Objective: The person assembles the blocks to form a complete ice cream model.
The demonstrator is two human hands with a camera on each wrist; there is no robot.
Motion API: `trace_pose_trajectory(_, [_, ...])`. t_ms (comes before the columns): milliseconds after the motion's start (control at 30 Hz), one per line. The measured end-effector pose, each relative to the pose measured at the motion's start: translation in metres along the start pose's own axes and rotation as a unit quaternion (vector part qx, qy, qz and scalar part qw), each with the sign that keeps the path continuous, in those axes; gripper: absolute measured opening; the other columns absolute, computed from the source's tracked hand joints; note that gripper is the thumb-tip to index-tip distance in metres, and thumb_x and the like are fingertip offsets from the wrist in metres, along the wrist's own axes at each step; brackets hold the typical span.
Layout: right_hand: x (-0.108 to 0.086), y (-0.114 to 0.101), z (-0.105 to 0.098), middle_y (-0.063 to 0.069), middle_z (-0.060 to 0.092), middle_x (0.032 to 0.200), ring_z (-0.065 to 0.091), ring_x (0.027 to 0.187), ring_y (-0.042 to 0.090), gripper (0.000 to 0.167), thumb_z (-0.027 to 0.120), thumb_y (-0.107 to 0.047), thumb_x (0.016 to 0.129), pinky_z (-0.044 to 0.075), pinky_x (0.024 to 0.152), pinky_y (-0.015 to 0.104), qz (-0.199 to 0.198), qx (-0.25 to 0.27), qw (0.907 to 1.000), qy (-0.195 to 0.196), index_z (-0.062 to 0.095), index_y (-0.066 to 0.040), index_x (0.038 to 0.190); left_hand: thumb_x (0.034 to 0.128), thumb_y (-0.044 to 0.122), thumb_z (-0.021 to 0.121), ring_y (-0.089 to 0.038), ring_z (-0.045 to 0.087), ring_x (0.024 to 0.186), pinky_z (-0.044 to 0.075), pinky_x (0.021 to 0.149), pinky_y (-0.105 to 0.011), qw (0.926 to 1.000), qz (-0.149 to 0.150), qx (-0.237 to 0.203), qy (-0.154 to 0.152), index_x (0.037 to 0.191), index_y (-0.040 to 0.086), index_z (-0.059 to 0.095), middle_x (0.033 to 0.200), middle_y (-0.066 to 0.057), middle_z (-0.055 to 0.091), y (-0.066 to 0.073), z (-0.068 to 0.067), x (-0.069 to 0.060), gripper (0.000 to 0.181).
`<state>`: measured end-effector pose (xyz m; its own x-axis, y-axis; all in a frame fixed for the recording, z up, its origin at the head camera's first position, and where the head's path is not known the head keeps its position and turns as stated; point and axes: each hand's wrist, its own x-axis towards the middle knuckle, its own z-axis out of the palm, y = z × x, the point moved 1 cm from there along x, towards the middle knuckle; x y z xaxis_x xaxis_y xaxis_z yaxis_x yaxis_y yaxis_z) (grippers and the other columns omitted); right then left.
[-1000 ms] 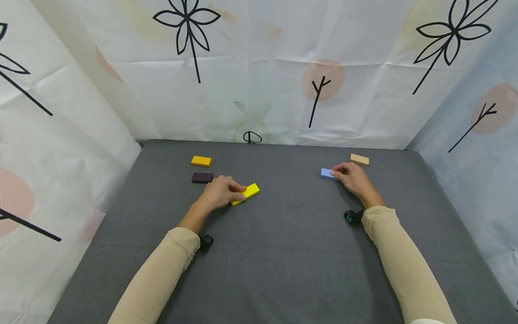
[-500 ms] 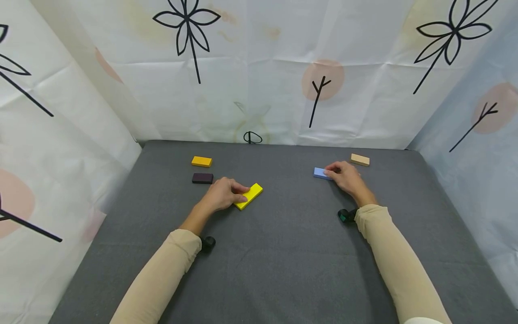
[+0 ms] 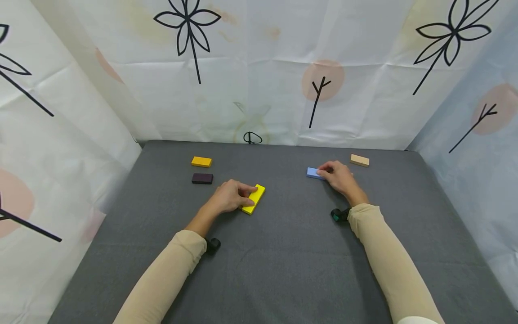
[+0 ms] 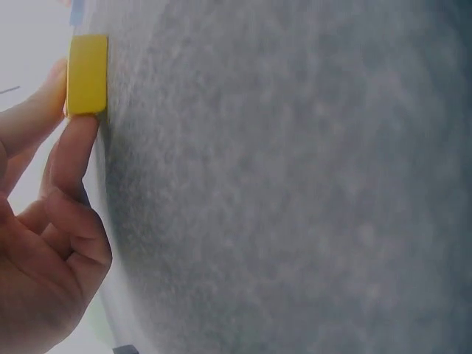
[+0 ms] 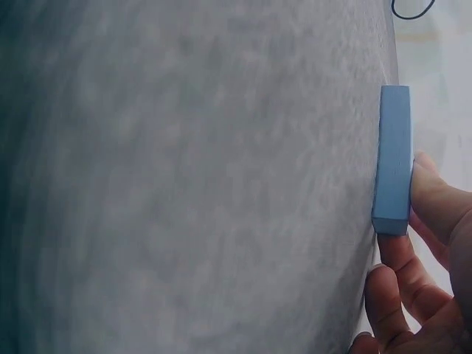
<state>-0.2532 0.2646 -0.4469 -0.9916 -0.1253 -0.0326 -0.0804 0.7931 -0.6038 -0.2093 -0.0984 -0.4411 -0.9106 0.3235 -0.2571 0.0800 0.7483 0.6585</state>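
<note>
Left hand [image 3: 230,197], pinching yellow block [image 3: 256,197], and right hand [image 3: 339,177], pinching blue block [image 3: 313,173], moved inward, cloth [image 3: 285,193] between.

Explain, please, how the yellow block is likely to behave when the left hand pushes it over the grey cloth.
The yellow block should be stiff: its edges look straight where the left hand pinches it. Its flat faces make rolling unlikely. With a wide upper face and low sides, it would probably slide rather than tip.
</note>
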Motion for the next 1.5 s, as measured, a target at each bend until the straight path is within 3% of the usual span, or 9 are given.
trace_pose_trajectory(267, [0.003,-0.005,0.007,0.023,0.06,0.125,0.054,0.119,0.04,0.034,0.06,-0.03,0.104,0.028,0.106,0.07,-0.008,0.001,1.0,-0.001,0.069,-0.003,0.122,0.0819,0.027,0.086,-0.014,0.064,0.061,0.043,0.057,-0.025,0.9997,-0.006,-0.021,-0.009,0.13,0.027,0.072,0.078,0.003,0.07,0.006,0.008,0.001,0.051])
trace_pose_trajectory(467, [0.006,-0.008,0.011,0.023,0.06,0.123,0.054,0.117,0.039,0.033,0.06,-0.028,0.104,0.023,0.109,0.074,-0.012,0.008,0.9999,-0.007,0.069,-0.003,0.122,0.0804,0.028,0.087,-0.014,0.063,0.059,0.042,0.058,-0.025,0.9996,-0.002,-0.024,-0.014,0.129,0.025,0.072,0.07,0.001,0.07,0.013,0.015,0.001,0.051])
trace_pose_trajectory(767, [0.01,-0.014,0.017,0.021,0.062,0.119,0.055,0.112,0.037,0.032,0.061,-0.029,0.104,0.029,0.102,0.067,-0.024,0.001,0.9997,-0.008,0.071,-0.003,0.121,0.0784,0.032,0.089,-0.013,0.061,0.093,0.048,0.079,-0.027,0.9999,0.009,0.0,-0.006,0.126,0.027,0.074,0.106,0.005,0.076,0.023,0.028,0.006,0.05])
trace_pose_trajectory(1033, [0.015,-0.022,0.023,0.019,0.061,0.119,0.054,0.112,0.036,0.032,0.061,-0.031,0.103,0.024,0.107,0.07,-0.023,0.008,0.9995,-0.018,0.071,-0.005,0.12,0.0776,0.034,0.09,-0.014,0.065,0.102,0.052,0.087,-0.032,1.0,-0.006,0.002,0.005,0.124,0.027,0.075,0.119,0.003,0.077,0.034,0.036,0.007,0.049])
trace_pose_trajectory(1267, [0.02,-0.03,0.026,0.019,0.062,0.12,0.056,0.112,0.036,0.033,0.062,-0.031,0.103,0.027,0.105,0.068,-0.023,0.001,0.9994,-0.025,0.071,-0.005,0.121,0.0774,0.036,0.09,-0.013,0.065,0.098,0.05,0.079,-0.028,0.9998,-0.015,0.006,0.011,0.125,0.027,0.075,0.124,0.003,0.075,0.043,0.042,0.006,0.05])
trace_pose_trajectory(1500, [0.02,-0.038,0.03,0.02,0.061,0.12,0.054,0.114,0.038,0.034,0.062,-0.031,0.103,0.023,0.109,0.072,-0.033,0.01,0.9989,-0.032,0.071,-0.004,0.12,0.0773,0.039,0.09,-0.012,0.063,0.084,0.047,0.067,-0.026,0.9995,-0.02,0.005,0.023,0.125,0.028,0.075,0.106,0.004,0.078,0.051,0.051,0.007,0.051])
